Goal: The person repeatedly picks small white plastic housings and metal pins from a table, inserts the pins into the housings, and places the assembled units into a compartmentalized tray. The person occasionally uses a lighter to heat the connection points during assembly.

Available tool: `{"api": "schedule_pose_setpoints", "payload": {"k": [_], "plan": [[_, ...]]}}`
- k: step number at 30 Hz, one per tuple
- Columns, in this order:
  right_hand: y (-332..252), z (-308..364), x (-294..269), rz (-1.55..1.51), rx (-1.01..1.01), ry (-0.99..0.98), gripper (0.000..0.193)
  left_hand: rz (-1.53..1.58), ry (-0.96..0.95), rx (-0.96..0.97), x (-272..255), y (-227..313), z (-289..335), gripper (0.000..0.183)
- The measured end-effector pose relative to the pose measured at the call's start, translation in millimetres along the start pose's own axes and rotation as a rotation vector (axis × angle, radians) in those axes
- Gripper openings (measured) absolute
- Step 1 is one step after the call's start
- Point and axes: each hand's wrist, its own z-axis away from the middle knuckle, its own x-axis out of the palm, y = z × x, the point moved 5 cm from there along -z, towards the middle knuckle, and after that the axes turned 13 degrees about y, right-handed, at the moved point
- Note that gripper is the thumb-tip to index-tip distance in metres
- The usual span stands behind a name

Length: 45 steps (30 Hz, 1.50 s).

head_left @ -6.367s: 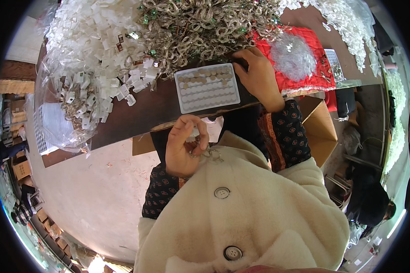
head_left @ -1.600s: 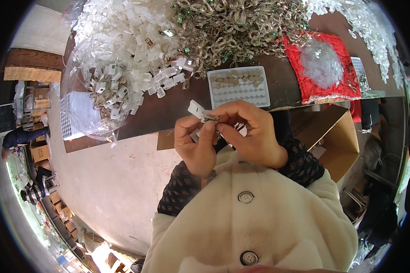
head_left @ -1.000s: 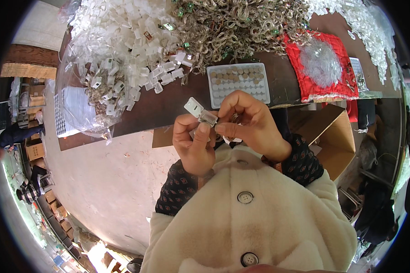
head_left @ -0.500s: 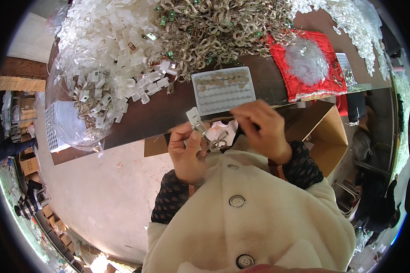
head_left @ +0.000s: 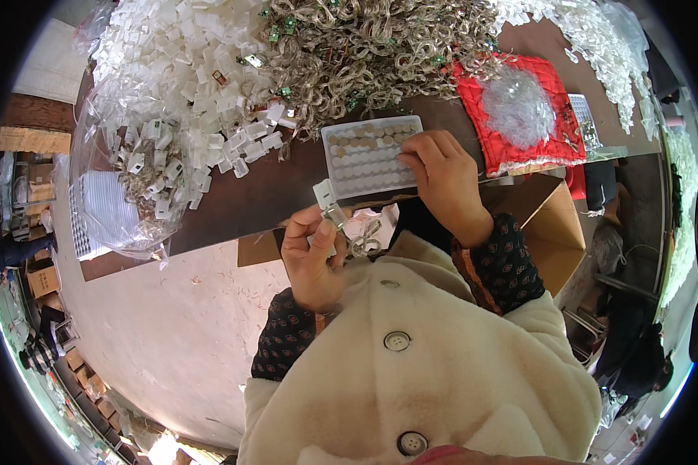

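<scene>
A small white case point(head_left: 323, 194), its lid open, is just left of the frame's centre, pinched between the thumb and fingers of the left hand point(head_left: 309, 263). A looped coil point(head_left: 364, 243) of thin wire hangs just right of it. Above and to the right, a pale tray point(head_left: 364, 172) lies on the brown tabletop point(head_left: 244, 198), with dull discs point(head_left: 368, 142) in its upper rows. The right hand point(head_left: 446, 182) reaches over the tray's right edge, fingertips close together; whether they grip a disc cannot be told. White cases point(head_left: 178, 77) heap up at upper left, beside a tangled pile of wire coils point(head_left: 364, 54) at upper centre. At upper right, clear strands point(head_left: 520, 105) rest on a red cloth point(head_left: 560, 143). Below that cloth is an open cardboard box point(head_left: 558, 232). The wearer's cream coat point(head_left: 457, 372) fills the lower centre.
</scene>
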Motion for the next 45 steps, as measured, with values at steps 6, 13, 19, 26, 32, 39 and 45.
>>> {"api": "schedule_pose_setpoints", "payload": {"k": [6,13,19,26,32,39,45], "plan": [[-16.6,-6.6,16.0,-0.026,-0.096,0.016,0.022,0.068,-0.02,-0.032,-1.3,-0.3,-3.2,0.02],[-24.6,-9.4,26.8,0.11,-0.151,-0.029,0.024,0.038,-0.095,-0.014,1.9,9.1,-3.5,0.024],[-64.3,-2.1,0.3,-0.441,-0.162,0.005,0.027,0.091,-0.036,-0.045,8.7,7.1,-0.3,0.02],[-85.2,0.8,-4.0,-0.446,-0.212,0.039,0.028,0.104,-0.036,-0.076,5.1,6.5,1.2,0.021],[-90.2,1.2,-4.5,-0.32,-0.391,0.109,0.035,0.114,-0.02,-0.11,6.9,5.6,-0.6,0.024],[-84.4,-0.5,1.6,-0.42,-0.247,0.123,0.036,0.129,-0.015,-0.115,6.3,5.8,-3.8,0.024],[-85.5,0.6,8.0,-0.358,-0.323,0.117,0.035,0.133,0.04,-0.164,3.6,3.3,-7.7,0.023]]}}
